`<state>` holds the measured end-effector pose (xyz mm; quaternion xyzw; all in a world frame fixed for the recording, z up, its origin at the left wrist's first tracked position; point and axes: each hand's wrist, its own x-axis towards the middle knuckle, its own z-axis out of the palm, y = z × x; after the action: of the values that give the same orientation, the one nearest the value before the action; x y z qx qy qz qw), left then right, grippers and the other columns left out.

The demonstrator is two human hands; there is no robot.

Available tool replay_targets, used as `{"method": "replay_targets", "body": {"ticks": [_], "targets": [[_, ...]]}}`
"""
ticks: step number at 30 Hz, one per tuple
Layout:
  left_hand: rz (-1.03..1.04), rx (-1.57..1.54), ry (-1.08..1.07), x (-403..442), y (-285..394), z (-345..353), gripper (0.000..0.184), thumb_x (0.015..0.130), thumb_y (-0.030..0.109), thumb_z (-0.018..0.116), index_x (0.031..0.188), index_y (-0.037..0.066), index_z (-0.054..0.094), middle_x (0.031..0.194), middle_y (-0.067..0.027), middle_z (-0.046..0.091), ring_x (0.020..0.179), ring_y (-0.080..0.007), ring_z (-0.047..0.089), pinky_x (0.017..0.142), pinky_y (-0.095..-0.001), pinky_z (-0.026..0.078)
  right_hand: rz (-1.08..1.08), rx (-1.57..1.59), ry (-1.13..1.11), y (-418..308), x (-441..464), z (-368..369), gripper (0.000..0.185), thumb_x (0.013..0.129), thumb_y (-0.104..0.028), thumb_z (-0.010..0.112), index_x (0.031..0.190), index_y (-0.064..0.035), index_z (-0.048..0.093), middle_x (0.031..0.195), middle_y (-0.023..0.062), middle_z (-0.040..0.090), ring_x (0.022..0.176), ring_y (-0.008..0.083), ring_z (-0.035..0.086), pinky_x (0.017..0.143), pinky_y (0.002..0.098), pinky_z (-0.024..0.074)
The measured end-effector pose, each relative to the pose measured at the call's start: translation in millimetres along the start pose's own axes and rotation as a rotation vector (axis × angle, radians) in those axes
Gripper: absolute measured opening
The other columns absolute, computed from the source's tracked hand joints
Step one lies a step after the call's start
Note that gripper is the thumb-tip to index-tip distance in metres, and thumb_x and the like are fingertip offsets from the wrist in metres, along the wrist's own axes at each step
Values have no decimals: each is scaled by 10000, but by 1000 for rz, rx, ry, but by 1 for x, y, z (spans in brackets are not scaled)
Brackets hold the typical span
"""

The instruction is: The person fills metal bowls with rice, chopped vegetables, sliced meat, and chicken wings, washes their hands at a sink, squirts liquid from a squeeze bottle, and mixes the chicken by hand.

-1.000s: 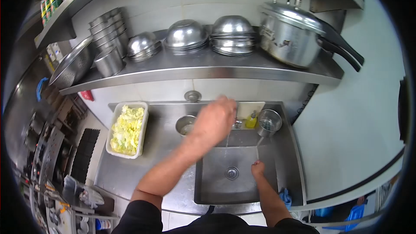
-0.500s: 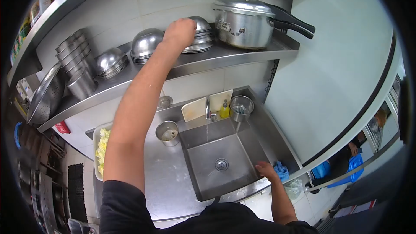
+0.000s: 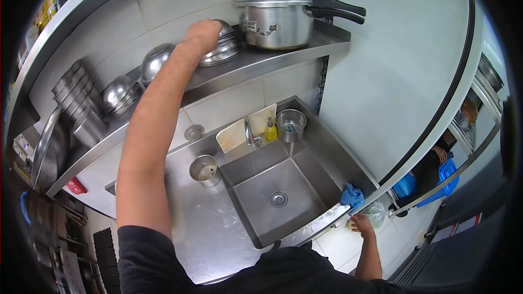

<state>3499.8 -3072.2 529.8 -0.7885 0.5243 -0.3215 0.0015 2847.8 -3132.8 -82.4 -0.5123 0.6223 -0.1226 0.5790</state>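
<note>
Up on the steel shelf, my left hand [image 3: 202, 37] is closed at a stack of upturned metal bowls [image 3: 220, 53], gripping the upper bowl from its left side. My fingertips are partly hidden behind the hand. Low on the right, my right hand [image 3: 362, 224] hangs past the sink's front edge with its fingers loosely curled and apart. Close to it are a clear plastic bag [image 3: 376, 213] and a blue cloth [image 3: 353, 197], which lies on the sink corner.
A pressure cooker [image 3: 275, 22] stands right of the bowls; more bowls [image 3: 121, 95], steel cups [image 3: 81, 103] and a colander [image 3: 48, 149] are to the left. Below are the sink [image 3: 256, 201], a tap [image 3: 249, 133], a yellow soap bottle [image 3: 271, 130] and two metal pots [image 3: 204, 170].
My right hand has moved off the sink's front right rim, outward and down beside the plastic bag. My left hand stays at the bowl stack while the view has shifted to the right.
</note>
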Motion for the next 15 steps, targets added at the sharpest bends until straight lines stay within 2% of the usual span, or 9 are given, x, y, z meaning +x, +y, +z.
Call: {"method": "replay_targets", "body": {"ticks": [4, 6, 9, 11, 13, 14, 15], "targets": [[37, 114, -113, 3, 3, -5, 201, 818, 82, 649, 998, 49, 732, 1076, -196, 716, 1040, -363, 687, 895, -447, 559, 69, 114, 60, 23, -29, -21, 429, 950, -268, 664, 1299, -41, 560, 1145, 130, 643, 976, 300, 667, 728, 430, 602], [67, 108, -151, 6, -2, -9, 245, 808, 98, 663, 1041, 46, 716, 1098, -196, 712, 1064, -360, 679, 910, -447, 552, 105, 102, 100, 39, -37, -33, 444, 928, -270, 686, 1286, -34, 569, 1142, 129, 654, 925, 273, 675, 685, 406, 600], [32, 45, -26, 22, -23, 8, 308, 823, 168, 665, 1099, 31, 655, 1167, -209, 672, 1097, -380, 647, 957, -465, 519, 141, 99, 138, 68, -45, -48, 447, 919, -264, 693, 1276, -23, 577, 1131, 130, 660, 870, 259, 681, 651, 399, 600], [-28, 35, -12, 26, -29, 2, 337, 830, 159, 648, 1145, 42, 619, 1195, -212, 654, 1115, -385, 633, 969, -471, 506, 178, 86, 165, 92, -51, -61, 448, 914, -257, 697, 1277, -23, 577, 1114, 127, 663, 853, 257, 681, 642, 400, 600], [-51, 18, 81, 29, -40, 2, 317, 840, 152, 629, 1138, 44, 618, 1172, -215, 657, 1095, -396, 634, 954, -481, 506, 202, 98, 218, 120, -53, -72, 417, 896, -227, 723, 1241, -40, 583, 1000, 113, 662, 773, 237, 658, 581, 391, 593], [-66, 39, 97, 35, -49, 7, 289, 851, 103, 596, 1129, 47, 648, 1174, -214, 673, 1116, -391, 641, 945, -488, 517, 186, 88, 242, 143, -49, -80, 355, 885, -228, 741, 1162, -50, 608, 916, 108, 657, 704, 222, 636, 527, 388, 566], [-155, 54, 85, 47, -64, 20, 257, 877, 144, 590, 1113, 45, 615, 1123, -226, 668, 1056, -408, 645, 905, -496, 516, 136, 81, 227, 167, -47, -90, 268, 872, -243, 761, 1025, -57, 644, 790, 89, 641, 613, 204, 605, 486, 379, 523]]}}
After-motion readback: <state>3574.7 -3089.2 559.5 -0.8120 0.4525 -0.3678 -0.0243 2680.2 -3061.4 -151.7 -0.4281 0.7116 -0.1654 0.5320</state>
